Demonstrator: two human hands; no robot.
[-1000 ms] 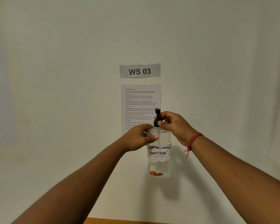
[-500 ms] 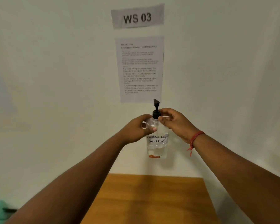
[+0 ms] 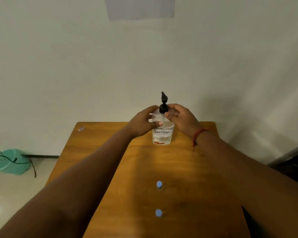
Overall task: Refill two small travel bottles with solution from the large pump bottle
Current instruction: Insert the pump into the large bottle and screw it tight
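A clear large pump bottle [image 3: 162, 136] with a black pump head and a handwritten "contact lens solution" label is upright at the far end of the wooden table [image 3: 110, 169]. My left hand [image 3: 143, 124] grips its shoulder from the left. My right hand [image 3: 181, 119] has its fingers at the black collar of the pump. Two small travel bottles with blue caps stand nearer to me, one [image 3: 159, 185] in mid table and the other [image 3: 158, 213] closer to the front.
A white wall with a taped paper sheet [image 3: 139, 7] rises behind the table. On the floor at the left sit a teal bucket [image 3: 9, 162] and dark cables [image 3: 15, 159]. A dark object [image 3: 294, 167] is at the right edge.
The view has tilted down from the wall to the table. The pump bottle, held up before the wall earlier, has come down to the table, both hands still on it.
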